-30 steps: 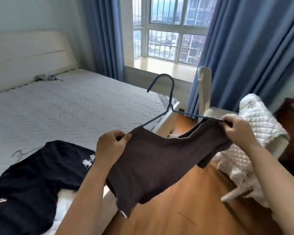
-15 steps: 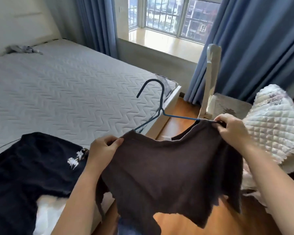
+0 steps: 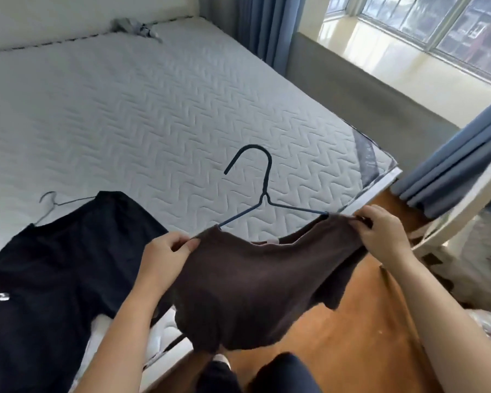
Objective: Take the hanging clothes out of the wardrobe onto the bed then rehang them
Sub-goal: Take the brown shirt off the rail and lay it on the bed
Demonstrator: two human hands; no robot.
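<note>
A: Hands?
B: Left hand point(image 3: 165, 256) is pinching the brown top point(image 3: 253, 287) at one shoulder, and right hand point(image 3: 380, 234) is gripping the other. Both are closed on fabric.
A: Top's location?
B: It's hanging stretched on the blue wire hanger point(image 3: 264, 194), held up over the bed point(image 3: 153, 109) corner. A black garment point(image 3: 68, 265) is lying on the mattress, possibly on the grey hanger point(image 3: 55, 203); it's blurry.

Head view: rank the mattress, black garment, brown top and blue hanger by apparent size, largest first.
1. mattress
2. black garment, partly cut off by the frame
3. brown top, held nearer the camera, so its order against the black garment is unsure
4. blue hanger
</note>
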